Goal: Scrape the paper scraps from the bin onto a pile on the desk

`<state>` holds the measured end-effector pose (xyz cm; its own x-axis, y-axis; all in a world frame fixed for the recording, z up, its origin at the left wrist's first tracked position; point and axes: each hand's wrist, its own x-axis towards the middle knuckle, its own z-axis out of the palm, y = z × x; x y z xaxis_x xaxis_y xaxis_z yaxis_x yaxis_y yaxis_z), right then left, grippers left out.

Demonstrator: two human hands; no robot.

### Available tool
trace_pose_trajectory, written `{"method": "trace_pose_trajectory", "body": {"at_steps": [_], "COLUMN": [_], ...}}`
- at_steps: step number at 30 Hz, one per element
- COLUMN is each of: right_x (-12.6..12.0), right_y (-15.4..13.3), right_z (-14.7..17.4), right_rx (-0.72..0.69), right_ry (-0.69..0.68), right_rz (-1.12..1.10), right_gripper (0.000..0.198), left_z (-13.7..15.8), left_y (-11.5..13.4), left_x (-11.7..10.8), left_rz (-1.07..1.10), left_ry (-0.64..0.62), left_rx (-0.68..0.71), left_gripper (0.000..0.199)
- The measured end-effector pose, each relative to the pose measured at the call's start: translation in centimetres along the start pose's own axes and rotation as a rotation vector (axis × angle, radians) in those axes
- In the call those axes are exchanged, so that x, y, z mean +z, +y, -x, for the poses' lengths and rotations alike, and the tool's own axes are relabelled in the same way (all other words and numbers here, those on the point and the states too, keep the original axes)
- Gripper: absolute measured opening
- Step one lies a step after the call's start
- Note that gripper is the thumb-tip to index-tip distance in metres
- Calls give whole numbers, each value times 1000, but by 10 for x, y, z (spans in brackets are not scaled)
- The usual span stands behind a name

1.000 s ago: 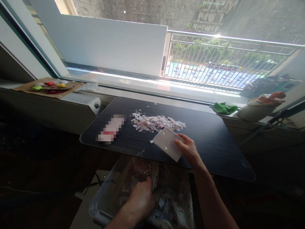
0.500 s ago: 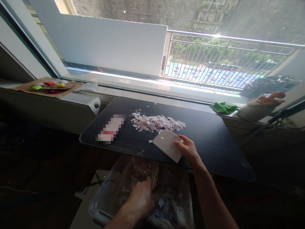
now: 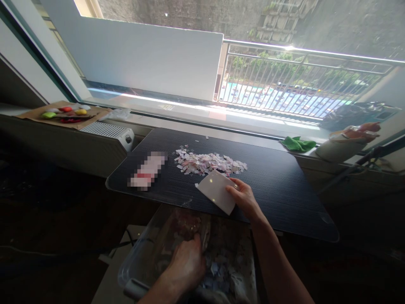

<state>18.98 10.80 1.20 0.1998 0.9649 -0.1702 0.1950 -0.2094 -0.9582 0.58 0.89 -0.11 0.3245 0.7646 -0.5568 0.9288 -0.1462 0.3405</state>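
Note:
My right hand (image 3: 245, 196) is closed around one end of a stiff white rectangular sheet (image 3: 215, 192), which is tilted low over the dark tabletop (image 3: 272, 181). The sheet's far edge reaches the near side of a pile of small paper scraps (image 3: 209, 162). A single scrap (image 3: 196, 185) lies by the sheet's left corner. My left hand (image 3: 188, 257) is lower, inside a clear plastic bin (image 3: 126, 266) under the table's front edge. Its fingers are curled, and shadow hides what they hold. More paper scraps (image 3: 218, 270) lie in the bin to the right of that hand.
A pixelated pinkish strip (image 3: 147, 171) lies on the table's left part. Beyond it stand a white heater (image 3: 115, 135) and a brown board (image 3: 34, 116) with colourful lumps. A green cloth (image 3: 297, 144) and a pale pot (image 3: 338, 145) sit on the sill by the window.
My right hand and the white sheet have moved a little to the left, close against the stray scrap. The left hand stays in the bin, hardly moved.

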Motion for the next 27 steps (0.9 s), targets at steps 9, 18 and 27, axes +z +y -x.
{"method": "trace_pose_trajectory", "body": {"at_steps": [9,18,27], "right_x": [2,-3,-25], "right_y": [7,-1,5], "right_z": [-13,-12,-4], "right_rx": [-91,-101,-45], "right_ry": [54,128,182], "right_rz": [-16,57,112], "right_gripper": [43,39,43], "left_z": [-1,-2,-1], "left_y": [-2,-2,-1], "left_x": [2,3,2], "left_rz": [11,-4,-19], "left_ry": [32,25,0], "left_rx": [17,9,-5], "left_gripper": [33,35,34]}}
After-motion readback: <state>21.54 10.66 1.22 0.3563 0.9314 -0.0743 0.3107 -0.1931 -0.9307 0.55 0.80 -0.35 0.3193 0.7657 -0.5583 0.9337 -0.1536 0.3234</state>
